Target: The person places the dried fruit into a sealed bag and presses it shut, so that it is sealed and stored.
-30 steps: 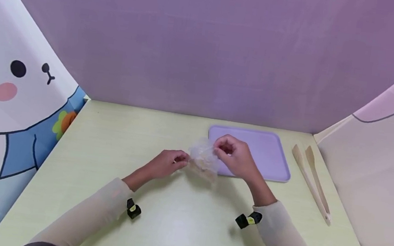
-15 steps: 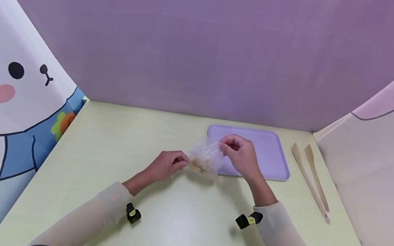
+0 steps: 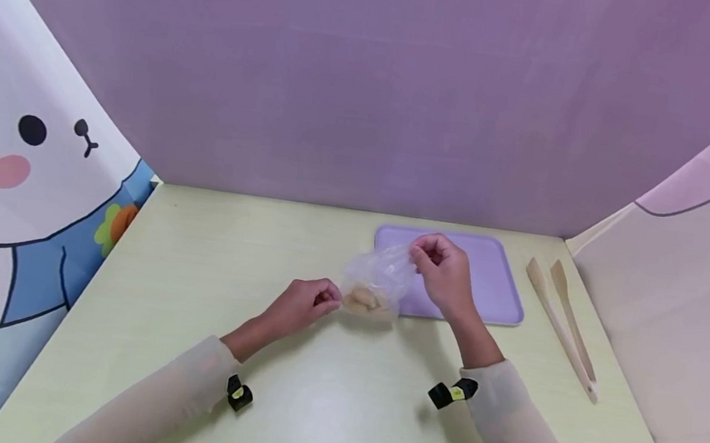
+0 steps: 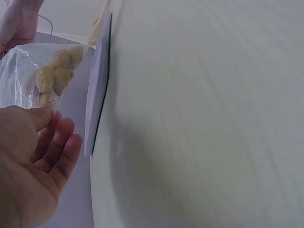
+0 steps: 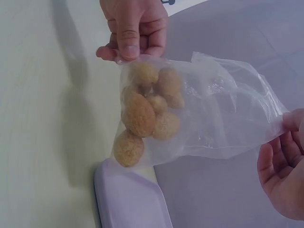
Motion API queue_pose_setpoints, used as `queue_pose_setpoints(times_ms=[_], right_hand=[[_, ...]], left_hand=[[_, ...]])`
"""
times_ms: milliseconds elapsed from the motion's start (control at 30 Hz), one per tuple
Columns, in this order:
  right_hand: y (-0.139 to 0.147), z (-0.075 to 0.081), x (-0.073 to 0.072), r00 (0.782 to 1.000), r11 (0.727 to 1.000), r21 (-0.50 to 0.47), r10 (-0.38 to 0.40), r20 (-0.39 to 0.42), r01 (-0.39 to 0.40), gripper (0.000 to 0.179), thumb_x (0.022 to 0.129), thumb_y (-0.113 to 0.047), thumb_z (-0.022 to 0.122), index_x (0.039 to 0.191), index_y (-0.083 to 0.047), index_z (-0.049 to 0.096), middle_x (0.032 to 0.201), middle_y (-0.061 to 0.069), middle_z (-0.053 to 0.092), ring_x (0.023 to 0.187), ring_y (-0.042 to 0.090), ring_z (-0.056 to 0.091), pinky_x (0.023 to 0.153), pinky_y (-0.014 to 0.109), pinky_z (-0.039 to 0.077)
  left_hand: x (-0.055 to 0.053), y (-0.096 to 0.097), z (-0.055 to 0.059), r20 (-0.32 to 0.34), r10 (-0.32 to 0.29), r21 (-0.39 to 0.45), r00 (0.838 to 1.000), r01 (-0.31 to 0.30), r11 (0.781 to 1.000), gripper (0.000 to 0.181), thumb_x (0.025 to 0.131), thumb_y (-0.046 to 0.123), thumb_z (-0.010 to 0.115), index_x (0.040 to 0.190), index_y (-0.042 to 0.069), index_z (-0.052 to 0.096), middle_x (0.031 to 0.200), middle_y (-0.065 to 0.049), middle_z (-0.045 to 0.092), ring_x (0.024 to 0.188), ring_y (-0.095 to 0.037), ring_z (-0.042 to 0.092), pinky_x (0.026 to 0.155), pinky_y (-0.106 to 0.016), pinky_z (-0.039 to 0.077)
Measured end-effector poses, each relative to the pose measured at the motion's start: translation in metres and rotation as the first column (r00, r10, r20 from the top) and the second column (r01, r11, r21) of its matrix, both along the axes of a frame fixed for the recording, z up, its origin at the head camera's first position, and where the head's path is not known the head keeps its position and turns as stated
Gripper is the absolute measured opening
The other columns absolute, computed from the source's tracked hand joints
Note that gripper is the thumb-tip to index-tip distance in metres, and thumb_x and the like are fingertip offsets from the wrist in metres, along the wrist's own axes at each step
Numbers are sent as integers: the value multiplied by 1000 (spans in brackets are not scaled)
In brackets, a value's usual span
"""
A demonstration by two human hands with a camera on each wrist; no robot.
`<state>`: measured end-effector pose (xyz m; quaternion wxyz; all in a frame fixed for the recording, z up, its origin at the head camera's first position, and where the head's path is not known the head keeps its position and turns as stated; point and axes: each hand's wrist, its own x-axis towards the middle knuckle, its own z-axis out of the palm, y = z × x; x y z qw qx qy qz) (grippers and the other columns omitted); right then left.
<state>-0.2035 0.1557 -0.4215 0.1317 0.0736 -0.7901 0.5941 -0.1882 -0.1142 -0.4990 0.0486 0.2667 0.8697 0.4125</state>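
A clear plastic bag (image 5: 209, 109) holds several round, rough, tan-brown pieces (image 5: 139, 115) gathered at its lower end; they look like dried fruit or nuts. My left hand (image 3: 305, 302) pinches the bag's bottom corner between thumb and finger, which the left wrist view shows close up at the fingertips (image 4: 45, 114). Higher and to the right, my right hand (image 3: 445, 271) pinches the bag's top end. Between both hands the bag hangs stretched at a slant above the table, overlapping the left edge of the purple tray (image 3: 487, 282) in the head view.
Wooden tongs (image 3: 564, 328) lie to the right of the tray on the pale yellow table (image 3: 227, 235). A purple backdrop (image 3: 372, 83) rises behind the table, and printed cloth panels (image 3: 30, 211) stand at both sides.
My right hand has moved up and right, drawing the bag's top end out so the bag is stretched longer. The brown pieces show more plainly at its bottom. My left hand has shifted slightly down.
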Motion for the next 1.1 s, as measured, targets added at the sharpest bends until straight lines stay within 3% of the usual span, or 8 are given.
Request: queue_pose_setpoints(times_ms=[233,500,733,867,967,1100], right_hand=[[4,7,-2,998,999,-5,-48,-43,48,10,95,-5,70,93,5,67,80,2,64,64,8,58,59,19,51],[11,7,-2,993,994,-65,-97,-61,93,5,95,0,67,90,0,67,76,-8,64,64,9,59,60,18,51],[16,10,0,990,987,-103,-128,-62,122,10,94,0,68,92,8,64,73,-11,63,61,7,58,60,20,52],[11,13,1,993,989,-123,-92,-77,82,9,94,2,67,91,10,63,73,-12,64,61,10,58,60,22,53],[5,17,2,994,992,-119,-43,-101,31,11,94,3,68,92,12,63,73,-12,64,61,9,58,59,22,52],[-1,23,7,990,997,-75,2,-139,-13,12,93,3,69,91,13,63,75,-12,64,63,4,57,59,18,50]], left_hand=[[5,3,-3,-13,-12,0,1000,12,1000,6,97,14,69,98,7,70,88,-3,74,78,-7,65,68,-18,53],[9,5,3,-16,-50,-20,999,50,999,5,97,11,69,99,6,68,88,-3,73,79,-8,66,68,-17,53],[7,11,7,-29,-52,-51,998,51,997,6,97,13,70,99,8,69,87,-2,72,77,-5,62,67,-17,52],[5,12,7,-23,-38,-70,999,36,997,6,98,14,68,99,9,68,89,-1,73,80,-8,65,70,-19,53],[1,12,8,20,-29,-92,999,30,995,8,99,16,67,103,9,67,95,-2,73,85,-11,67,72,-22,55],[-3,10,13,73,-21,-113,997,29,993,21,101,19,64,118,6,66,111,-7,73,93,-17,70,77,-28,57]])
